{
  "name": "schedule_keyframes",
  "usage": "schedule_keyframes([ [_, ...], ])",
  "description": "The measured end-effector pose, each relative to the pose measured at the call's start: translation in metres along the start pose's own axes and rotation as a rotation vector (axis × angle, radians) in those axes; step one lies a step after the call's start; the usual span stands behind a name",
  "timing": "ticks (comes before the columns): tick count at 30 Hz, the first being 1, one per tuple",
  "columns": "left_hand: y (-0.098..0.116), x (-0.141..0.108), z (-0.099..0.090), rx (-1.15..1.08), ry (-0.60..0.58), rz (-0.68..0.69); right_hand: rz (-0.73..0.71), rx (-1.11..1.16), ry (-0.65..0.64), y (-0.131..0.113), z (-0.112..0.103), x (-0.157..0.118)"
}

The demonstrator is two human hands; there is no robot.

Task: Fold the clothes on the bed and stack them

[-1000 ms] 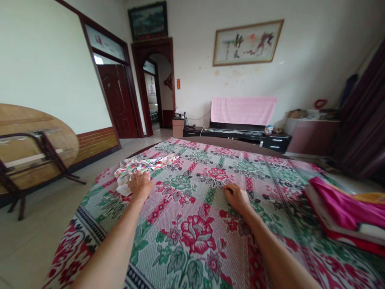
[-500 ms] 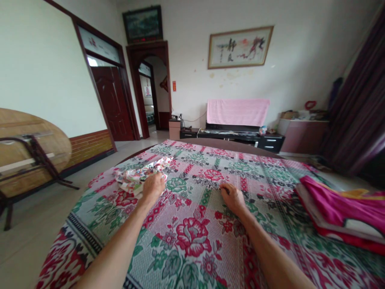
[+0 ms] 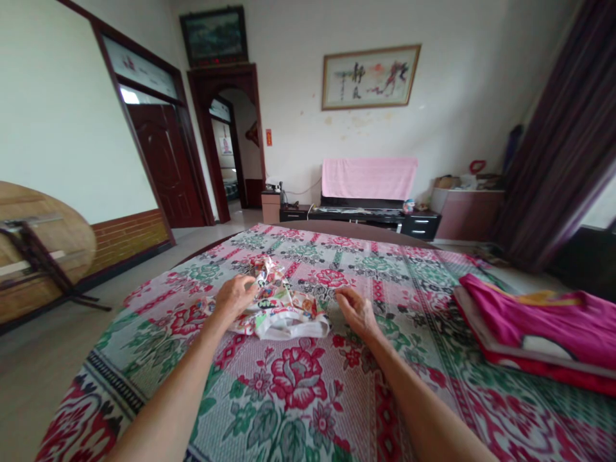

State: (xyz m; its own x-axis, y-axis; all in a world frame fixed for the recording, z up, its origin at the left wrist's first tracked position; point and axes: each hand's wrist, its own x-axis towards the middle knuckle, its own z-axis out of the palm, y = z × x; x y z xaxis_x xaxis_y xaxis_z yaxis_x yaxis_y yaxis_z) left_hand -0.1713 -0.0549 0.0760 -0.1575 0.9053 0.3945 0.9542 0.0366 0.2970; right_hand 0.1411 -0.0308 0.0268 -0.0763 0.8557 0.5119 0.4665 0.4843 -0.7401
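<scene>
A small white garment with a colourful print (image 3: 283,307) lies crumpled on the flowered tablecloth (image 3: 298,385), its white band toward me. My left hand (image 3: 235,296) is at the garment's left side, with thumb and fingers apart and some of the cloth beside the fingertips. To the right of the garment, my right hand (image 3: 355,309) hovers over the tablecloth with its fingers curled together and nothing visible in them.
Folded magenta and red clothes (image 3: 543,327) are stacked at the right of the table. Beyond the table stand a black cabinet (image 3: 421,226) and a pink cloth (image 3: 369,178). A folded round wooden table (image 3: 45,231) leans at the left.
The printed garment has moved right and nearer, and is spread out more between my hands. My left hand has opened from its closed grip on it. The view has turned slightly right.
</scene>
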Motion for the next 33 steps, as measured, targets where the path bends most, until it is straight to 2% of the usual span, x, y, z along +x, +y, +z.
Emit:
schedule_keyframes([
  [3,-0.025,0.003,0.005,0.056,-0.224,-0.019,-0.055,-0.177,-0.132,-0.018,0.008,-0.005],
  [4,-0.03,0.004,0.007,0.068,-0.265,-0.01,-0.065,-0.241,-0.174,-0.022,0.01,-0.006],
  [8,-0.039,0.002,0.012,0.146,-0.225,0.024,-0.119,-0.414,-0.319,-0.031,0.016,-0.009],
  [11,-0.036,-0.001,0.01,0.211,-0.246,0.021,-0.12,-0.45,-0.315,-0.029,0.019,-0.008],
  [16,-0.018,-0.002,-0.001,0.181,-0.261,-0.041,0.012,-0.281,-0.12,-0.016,0.016,0.001],
  [20,0.01,-0.003,-0.009,-0.026,-0.253,0.07,0.175,-0.05,0.041,0.004,-0.004,0.017],
  [23,0.031,-0.008,-0.009,-0.291,-0.384,0.177,0.326,0.214,0.174,0.016,-0.027,0.027],
  [26,0.04,-0.013,-0.002,-0.457,-0.494,0.235,0.449,0.378,0.345,0.025,-0.052,0.031],
  [28,0.04,-0.014,0.004,-0.449,-0.44,0.24,0.477,0.29,0.445,0.028,-0.066,0.031],
  [30,0.037,-0.014,0.011,-0.396,-0.353,0.227,0.442,0.038,0.5,0.028,-0.075,0.03],
  [32,0.035,-0.011,0.017,-0.331,-0.275,0.199,0.345,-0.243,0.496,0.019,-0.076,0.029],
  [33,0.034,-0.009,0.02,-0.296,-0.241,0.178,0.288,-0.339,0.453,0.012,-0.074,0.029],
])
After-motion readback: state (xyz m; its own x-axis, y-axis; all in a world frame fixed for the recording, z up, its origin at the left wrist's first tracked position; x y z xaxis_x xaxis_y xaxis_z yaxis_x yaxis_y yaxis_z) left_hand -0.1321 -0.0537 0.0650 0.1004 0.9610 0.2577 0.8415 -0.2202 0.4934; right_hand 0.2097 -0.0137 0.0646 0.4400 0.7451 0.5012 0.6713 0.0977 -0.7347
